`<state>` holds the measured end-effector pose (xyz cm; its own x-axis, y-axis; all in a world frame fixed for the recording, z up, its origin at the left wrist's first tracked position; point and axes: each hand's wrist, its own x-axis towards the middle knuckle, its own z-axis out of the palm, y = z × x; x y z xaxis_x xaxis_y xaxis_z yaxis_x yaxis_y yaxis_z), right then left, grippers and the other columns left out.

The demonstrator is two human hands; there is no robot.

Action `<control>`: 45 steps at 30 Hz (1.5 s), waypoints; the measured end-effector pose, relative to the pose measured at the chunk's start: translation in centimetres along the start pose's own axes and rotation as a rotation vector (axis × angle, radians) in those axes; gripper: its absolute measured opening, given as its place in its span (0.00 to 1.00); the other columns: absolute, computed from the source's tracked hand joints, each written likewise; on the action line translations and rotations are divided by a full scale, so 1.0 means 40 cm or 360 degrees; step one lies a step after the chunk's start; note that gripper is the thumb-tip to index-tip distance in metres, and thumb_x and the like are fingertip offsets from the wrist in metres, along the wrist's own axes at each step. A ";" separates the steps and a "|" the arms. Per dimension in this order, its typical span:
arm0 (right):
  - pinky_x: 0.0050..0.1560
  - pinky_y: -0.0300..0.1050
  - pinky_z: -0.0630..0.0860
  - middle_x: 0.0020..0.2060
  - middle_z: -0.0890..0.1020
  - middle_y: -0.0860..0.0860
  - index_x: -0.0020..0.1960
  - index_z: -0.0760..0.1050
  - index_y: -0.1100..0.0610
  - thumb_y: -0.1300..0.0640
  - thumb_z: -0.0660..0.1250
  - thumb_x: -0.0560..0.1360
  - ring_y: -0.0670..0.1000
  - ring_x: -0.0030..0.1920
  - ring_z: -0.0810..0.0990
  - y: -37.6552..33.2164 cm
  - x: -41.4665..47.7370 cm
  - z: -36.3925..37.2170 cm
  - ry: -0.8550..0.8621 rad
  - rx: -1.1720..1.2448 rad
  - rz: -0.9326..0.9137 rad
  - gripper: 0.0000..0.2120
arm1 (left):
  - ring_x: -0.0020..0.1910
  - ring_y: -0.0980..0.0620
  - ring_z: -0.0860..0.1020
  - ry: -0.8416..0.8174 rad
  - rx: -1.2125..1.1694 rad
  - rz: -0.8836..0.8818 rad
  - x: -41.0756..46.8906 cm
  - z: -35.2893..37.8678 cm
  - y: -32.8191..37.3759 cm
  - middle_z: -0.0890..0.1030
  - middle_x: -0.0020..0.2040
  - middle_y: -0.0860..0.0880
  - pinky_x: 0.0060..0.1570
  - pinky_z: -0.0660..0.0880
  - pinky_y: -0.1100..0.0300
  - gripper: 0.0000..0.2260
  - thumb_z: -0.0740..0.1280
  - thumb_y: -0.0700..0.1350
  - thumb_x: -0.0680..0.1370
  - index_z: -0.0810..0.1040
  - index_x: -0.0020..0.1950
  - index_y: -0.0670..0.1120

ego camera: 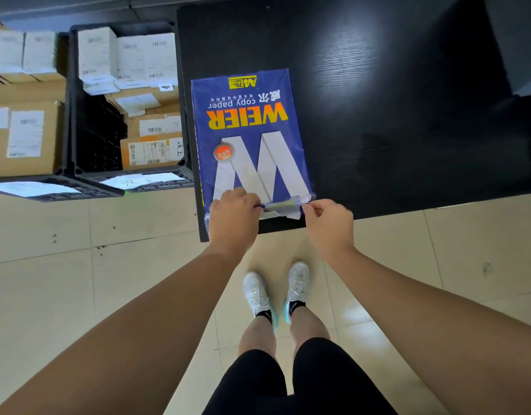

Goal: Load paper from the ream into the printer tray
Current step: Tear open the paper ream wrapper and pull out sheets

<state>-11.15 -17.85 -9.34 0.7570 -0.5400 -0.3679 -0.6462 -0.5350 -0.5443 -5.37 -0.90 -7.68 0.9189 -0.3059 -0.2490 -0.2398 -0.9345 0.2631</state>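
Flat on the near left corner of a black table [378, 115] lies the ream [249, 130], a blue wrapped pack printed "WEIER copy paper", its lettering upside down to the wearer and its near end reaching the table's front edge. At that near end the wrapper flap [283, 205] is lifted and creased, with white showing beneath it. The left hand [233, 217] rests knuckles-up on the pack's near left corner, its fingers curled and pinching the left end of the flap. The right hand [328, 221] is at the flap's right end, thumb and forefinger pinched on it, the other fingers folded under. Both forearms reach forward, bare and nearly straight. To the left of the table stand black crates [93, 139] filled with cardboard boxes [150, 151]. Below, white shoes [276, 292] stand on a pale tiled floor [108, 235].
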 end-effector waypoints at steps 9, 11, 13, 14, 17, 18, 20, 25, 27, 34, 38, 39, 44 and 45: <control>0.31 0.42 0.67 0.27 0.80 0.53 0.35 0.81 0.60 0.52 0.63 0.78 0.54 0.32 0.77 -0.032 0.012 0.002 0.0035 0.0029 0.0148 0.18 | 0.51 0.44 0.76 0.0018 -0.0049 -0.0014 0.015 -0.019 0.001 0.81 0.50 0.47 0.49 0.74 0.48 0.10 0.62 0.47 0.82 0.84 0.54 0.47; 0.26 0.42 0.63 0.23 0.74 0.51 0.31 0.77 0.61 0.52 0.64 0.79 0.54 0.30 0.74 -0.040 0.017 0.001 0.0037 -0.0012 0.0191 0.20 | 0.51 0.44 0.76 0.0012 -0.0048 -0.0020 0.020 -0.022 0.000 0.80 0.49 0.47 0.49 0.73 0.49 0.10 0.63 0.45 0.81 0.84 0.53 0.47; 0.27 0.42 0.62 0.23 0.73 0.51 0.32 0.78 0.59 0.52 0.64 0.78 0.55 0.30 0.73 -0.048 0.022 -0.001 0.0037 -0.0043 0.0215 0.19 | 0.51 0.44 0.76 0.0020 -0.0074 -0.0035 0.025 -0.026 0.000 0.80 0.49 0.47 0.48 0.72 0.49 0.10 0.63 0.44 0.81 0.84 0.52 0.47; 0.30 0.42 0.63 0.24 0.74 0.52 0.33 0.79 0.59 0.52 0.65 0.78 0.55 0.31 0.73 -0.051 0.025 -0.001 0.0034 -0.0045 0.0224 0.18 | 0.50 0.43 0.76 0.0027 -0.0089 -0.0042 0.026 -0.029 0.000 0.80 0.48 0.47 0.48 0.72 0.49 0.09 0.63 0.44 0.81 0.84 0.51 0.47; 0.33 0.41 0.64 0.22 0.71 0.48 0.30 0.75 0.57 0.52 0.66 0.78 0.54 0.31 0.73 -0.054 0.027 -0.001 0.0037 -0.0021 0.0264 0.19 | 0.50 0.43 0.77 0.0023 -0.0140 -0.0041 0.028 -0.038 -0.001 0.80 0.48 0.47 0.48 0.72 0.48 0.09 0.63 0.43 0.80 0.83 0.50 0.47; 0.30 0.42 0.62 0.21 0.70 0.48 0.28 0.73 0.57 0.52 0.66 0.78 0.53 0.28 0.71 -0.052 0.027 0.000 0.0039 -0.0023 0.0271 0.20 | 0.50 0.43 0.77 0.0021 -0.0150 -0.0041 0.030 -0.041 -0.002 0.80 0.47 0.47 0.48 0.72 0.48 0.08 0.63 0.42 0.80 0.83 0.50 0.47; 0.25 0.40 0.59 0.21 0.69 0.48 0.26 0.71 0.56 0.53 0.65 0.77 0.51 0.26 0.69 -0.051 0.026 -0.002 0.0038 -0.0027 0.0265 0.21 | 0.49 0.43 0.76 0.0012 -0.0151 -0.0039 0.037 -0.048 -0.001 0.79 0.47 0.47 0.48 0.73 0.49 0.09 0.63 0.41 0.79 0.83 0.49 0.47; 0.25 0.38 0.59 0.21 0.69 0.48 0.30 0.76 0.58 0.54 0.65 0.77 0.55 0.30 0.71 -0.054 0.027 -0.006 0.0040 -0.0050 0.0207 0.17 | 0.49 0.44 0.76 -0.0046 -0.0211 -0.0057 0.061 -0.060 -0.002 0.80 0.46 0.47 0.47 0.73 0.49 0.10 0.63 0.41 0.79 0.84 0.48 0.47; 0.26 0.42 0.62 0.21 0.71 0.51 0.30 0.76 0.60 0.55 0.65 0.77 0.56 0.29 0.71 -0.049 0.026 -0.006 0.0035 -0.0065 0.0179 0.18 | 0.49 0.44 0.77 -0.0054 -0.0217 -0.0070 0.061 -0.061 -0.001 0.80 0.46 0.47 0.48 0.73 0.49 0.10 0.63 0.42 0.78 0.84 0.49 0.47; 0.26 0.45 0.60 0.24 0.74 0.59 0.29 0.74 0.65 0.58 0.63 0.74 0.54 0.26 0.65 -0.042 0.031 -0.003 0.0053 -0.0186 0.0065 0.17 | 0.50 0.45 0.76 -0.0041 -0.0195 -0.0090 0.050 -0.054 0.005 0.79 0.48 0.48 0.47 0.67 0.53 0.10 0.63 0.42 0.79 0.84 0.50 0.48; 0.25 0.43 0.54 0.22 0.68 0.53 0.29 0.69 0.60 0.59 0.62 0.74 0.54 0.28 0.65 -0.047 0.025 -0.001 0.0066 -0.0283 0.0018 0.16 | 0.50 0.44 0.76 -0.0041 -0.0194 -0.0093 0.050 -0.058 0.008 0.79 0.48 0.48 0.48 0.67 0.52 0.10 0.63 0.42 0.79 0.85 0.50 0.48; 0.25 0.43 0.55 0.23 0.69 0.53 0.30 0.71 0.61 0.59 0.62 0.75 0.55 0.29 0.67 -0.047 0.022 -0.001 0.0075 -0.0287 0.0010 0.15 | 0.50 0.44 0.76 -0.0035 -0.0188 -0.0089 0.049 -0.059 0.009 0.79 0.48 0.48 0.48 0.66 0.52 0.10 0.63 0.42 0.79 0.85 0.50 0.48; 0.28 0.46 0.58 0.26 0.70 0.54 0.31 0.71 0.61 0.59 0.61 0.76 0.55 0.31 0.69 -0.051 0.018 0.003 0.0109 -0.0340 -0.0038 0.14 | 0.50 0.45 0.76 -0.0007 -0.0164 -0.0073 0.050 -0.064 0.011 0.80 0.48 0.48 0.45 0.64 0.54 0.10 0.63 0.43 0.79 0.85 0.51 0.48; 0.29 0.46 0.59 0.26 0.71 0.54 0.32 0.72 0.61 0.60 0.61 0.76 0.55 0.31 0.69 -0.052 0.018 0.002 0.0113 -0.0358 -0.0044 0.14 | 0.50 0.45 0.76 -0.0010 -0.0153 -0.0069 0.051 -0.065 0.011 0.80 0.48 0.48 0.46 0.64 0.54 0.10 0.63 0.43 0.80 0.85 0.51 0.48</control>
<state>-9.25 -17.06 -8.52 0.7709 -0.5634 -0.2970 -0.6369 -0.6770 -0.3689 -2.79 -1.47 -5.63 0.9257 -0.2670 -0.2681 -0.1685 -0.9253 0.3399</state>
